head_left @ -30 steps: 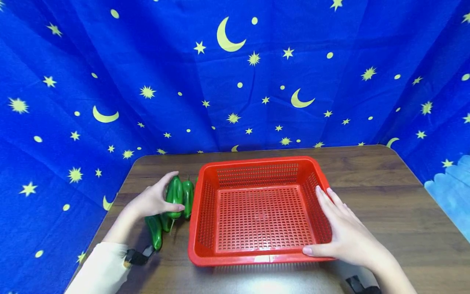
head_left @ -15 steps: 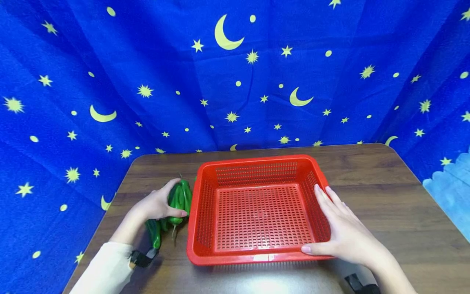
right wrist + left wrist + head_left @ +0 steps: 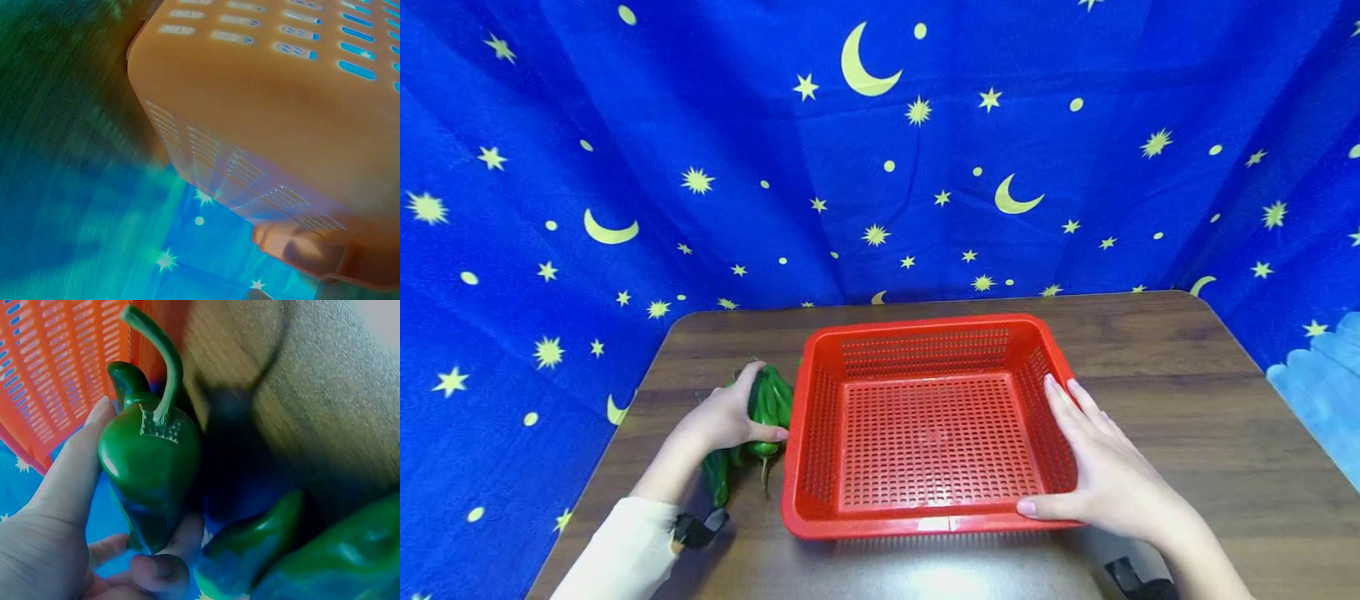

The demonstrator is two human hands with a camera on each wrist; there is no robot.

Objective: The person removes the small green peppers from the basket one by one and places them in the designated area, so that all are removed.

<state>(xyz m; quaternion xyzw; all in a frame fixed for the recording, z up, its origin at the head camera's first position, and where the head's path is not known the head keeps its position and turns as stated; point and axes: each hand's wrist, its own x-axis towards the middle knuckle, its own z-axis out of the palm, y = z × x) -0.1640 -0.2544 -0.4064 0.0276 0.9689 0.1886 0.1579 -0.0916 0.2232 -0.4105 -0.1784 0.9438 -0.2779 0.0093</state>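
Note:
Glossy green peppers lie left of the red plastic basket (image 3: pixel 936 527) in the head view. My left hand (image 3: pixel 718 417) grips one green pepper (image 3: pixel 764 417), thumb on its near side and fingers round the far side. In the left wrist view this pepper (image 3: pixel 147 459) points its curved stem upward, and part of another pepper (image 3: pixel 128 380) shows behind it. The thumb tip is close to the basket's left wall. My right hand (image 3: pixel 1108 475) rests on the basket's front right corner, fingers fairly straight along the right rim and thumb on the front rim.
More green peppers (image 3: pixel 717 477) lie beneath and beside the left wrist. The basket holds nothing and has slotted walls. A wooden table (image 3: pixel 1195 400) carries everything. A blue curtain (image 3: pixel 955 150) with moons and stars stands behind the table and at its sides.
My left hand has moved slightly right and down with the pepper, which now sits closer to the basket and its neighbouring pepper. The right hand stays on the basket.

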